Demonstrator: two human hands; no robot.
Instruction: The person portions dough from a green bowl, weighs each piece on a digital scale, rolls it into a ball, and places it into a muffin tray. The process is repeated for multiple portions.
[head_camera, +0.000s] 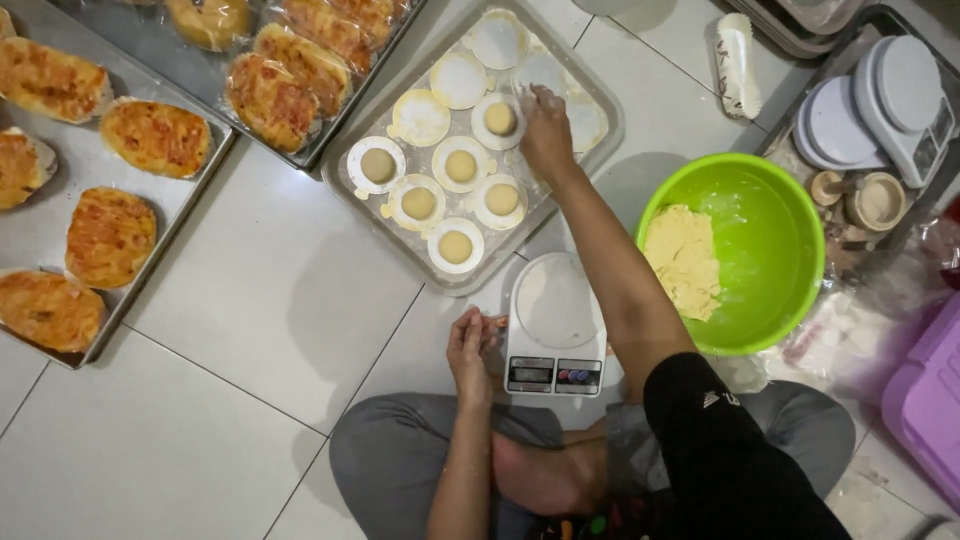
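Head view, nearest: crossed legs in grey trousers (400, 455) and a bare foot (545, 475) on the tiled floor (250, 300), cut off by the lower edge.
Left hand (470, 345): low beside the scale (553, 325), its grip curled shut on something small and pale; what it is cannot be made out.
Right hand (545, 130): stretched out over the tray (345, 180), grip pressed together at the fingertips, just beside a dough ball (500, 118); whether it touches the ball or the disc under it cannot be told.
Tray: square metal, holding white discs (420, 118); seven of them carry a tan ball each, the far ones are bare.
Scale: white, flat plate, standing on the floor between the knees and the tray.
Bowl (770, 250): green, right of the scale, with a lump of yellow dough (683, 260) against its left wall; the right forearm hides part of its rim.
Left side: two metal trays (70, 190) of browned topped breads (155, 135), the farther batch under clear wrap, both cut off by the frame.
Right side: second scale (900, 100), small round moulds (880, 200) and a purple box (925, 400), partly cut off and blurred.
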